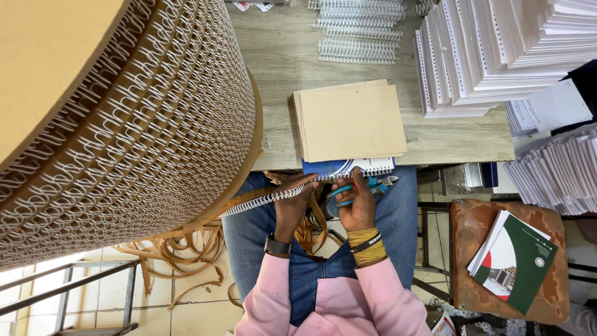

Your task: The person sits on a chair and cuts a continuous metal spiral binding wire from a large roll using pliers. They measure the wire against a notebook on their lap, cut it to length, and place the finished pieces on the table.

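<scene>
The person sits at the edge of the wooden table point(454, 140), and everything here hangs off the blue-covered notebook point(348, 167) lying at that near edge. Just behind it, a stack of brown cardboard sheets point(351, 121) overlaps its far side. The left hand point(293, 202), just left of the notebook, has its fingers pinched on the white binding wire point(264, 200), feeding its end along the notebook's punched edge. The right hand point(356, 202), directly below the notebook, is curled shut around the blue-handled cutters point(367, 185), whose tips point right past the notebook's corner. The wire trails away left of the notebook to the huge spool point(124, 124) filling that side. Risk one: the loops look barely seated, so a slack pinch could let the wire spring out of the holes. Risk two: the wire runs taut-ish toward the spool, and any tug from that weight could drag the notebook off the table's lip onto the lap. Risk three: the cutters sit close to the left fingertips, so a hurried snip could nick them or cut at the wrong loop.
</scene>
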